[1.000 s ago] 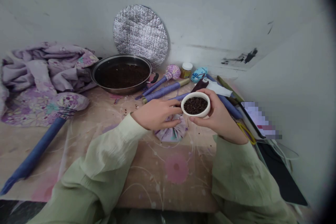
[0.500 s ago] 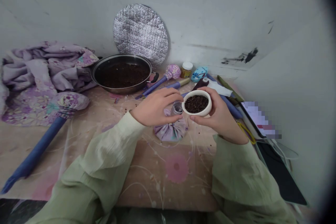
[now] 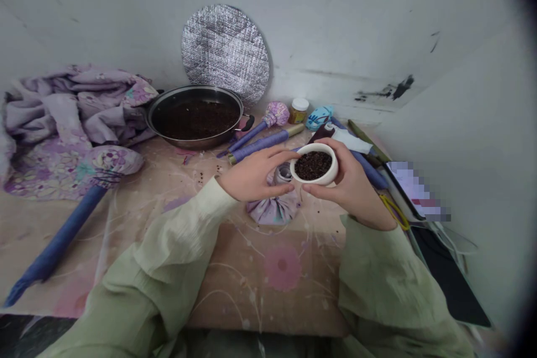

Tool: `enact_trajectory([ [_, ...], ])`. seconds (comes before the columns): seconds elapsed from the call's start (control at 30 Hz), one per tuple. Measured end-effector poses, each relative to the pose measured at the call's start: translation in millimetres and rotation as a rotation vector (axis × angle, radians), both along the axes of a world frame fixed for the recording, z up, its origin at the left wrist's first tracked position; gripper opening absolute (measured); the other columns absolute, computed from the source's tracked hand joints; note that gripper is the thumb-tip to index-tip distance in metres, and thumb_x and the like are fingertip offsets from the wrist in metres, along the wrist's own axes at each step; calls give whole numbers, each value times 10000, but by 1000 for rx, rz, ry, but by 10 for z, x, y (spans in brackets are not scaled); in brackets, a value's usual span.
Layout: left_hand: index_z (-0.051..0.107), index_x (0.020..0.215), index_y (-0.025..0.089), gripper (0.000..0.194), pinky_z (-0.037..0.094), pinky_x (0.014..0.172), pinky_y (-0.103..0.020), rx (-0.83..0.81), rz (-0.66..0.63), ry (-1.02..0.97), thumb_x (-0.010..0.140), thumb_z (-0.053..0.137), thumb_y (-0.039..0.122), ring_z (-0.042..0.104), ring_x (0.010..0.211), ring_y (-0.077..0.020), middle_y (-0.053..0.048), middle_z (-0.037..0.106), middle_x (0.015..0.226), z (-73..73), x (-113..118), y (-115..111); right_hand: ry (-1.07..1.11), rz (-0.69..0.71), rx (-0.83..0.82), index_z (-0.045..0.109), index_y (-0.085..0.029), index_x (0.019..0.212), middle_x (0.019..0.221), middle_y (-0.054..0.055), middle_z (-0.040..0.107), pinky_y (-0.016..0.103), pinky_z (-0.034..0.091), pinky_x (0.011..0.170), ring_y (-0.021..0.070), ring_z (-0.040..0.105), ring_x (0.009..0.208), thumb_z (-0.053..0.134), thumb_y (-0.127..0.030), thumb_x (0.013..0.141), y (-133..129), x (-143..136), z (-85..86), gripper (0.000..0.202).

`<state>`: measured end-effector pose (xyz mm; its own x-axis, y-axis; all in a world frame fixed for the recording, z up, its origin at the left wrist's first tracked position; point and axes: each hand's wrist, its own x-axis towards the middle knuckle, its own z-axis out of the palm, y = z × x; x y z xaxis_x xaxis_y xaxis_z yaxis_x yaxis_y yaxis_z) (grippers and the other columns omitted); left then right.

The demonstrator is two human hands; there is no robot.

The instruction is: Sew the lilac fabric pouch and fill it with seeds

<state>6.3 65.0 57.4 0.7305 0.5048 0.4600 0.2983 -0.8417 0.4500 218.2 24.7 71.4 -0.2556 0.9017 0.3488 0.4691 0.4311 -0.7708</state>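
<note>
My right hand (image 3: pixel 350 187) is wrapped round a small white bowl (image 3: pixel 328 178) full of dark brown grains, tilted slightly toward me. To its left, my left hand (image 3: pixel 262 172) has its thumb and fingers apart around a small clear plastic piece (image 3: pixel 283 173), with fingertips at the bowl's left rim; whether they press on the plastic is hard to see. The clear piece stands in the mouth of a gathered purple floral cloth pouch (image 3: pixel 273 210) on the table.
A dark pan (image 3: pixel 197 144) of brown grains stands at the back, a silver round pad (image 3: pixel 226 53) behind it. Purple cloth (image 3: pixel 62 117) and a blue-handled cloth mallet (image 3: pixel 71 235) lie left. A lidded jar (image 3: pixel 298 112) and wrapped sticks are behind my hands; a phone (image 3: pixel 413 190) lies right.
My left hand has shifted slightly right, its fingers reaching farther over to the bowl's rim. The bowl and my right hand are almost unmoved.
</note>
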Motion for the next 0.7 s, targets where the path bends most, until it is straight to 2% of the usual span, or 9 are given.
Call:
enact_trajectory([
  [0.3,418,1301,163,502,404,1034,-359,-55,-21,-41,839,577,282,513,1206,-204,-128,534,1306,-16,15,-7,-8,-5,1,461,-265,1184,1201,38,530,372,457,953,245,528,1116,754,-346,655,-3,-2,17,610],
  [0.7,408,1314,171,574,382,1056,-384,-45,-60,-40,806,621,333,488,1225,-232,-135,516,1312,-5,-9,3,0,-8,5,466,-262,1181,1186,39,539,353,456,940,238,537,1098,765,-351,649,0,5,18,616],
])
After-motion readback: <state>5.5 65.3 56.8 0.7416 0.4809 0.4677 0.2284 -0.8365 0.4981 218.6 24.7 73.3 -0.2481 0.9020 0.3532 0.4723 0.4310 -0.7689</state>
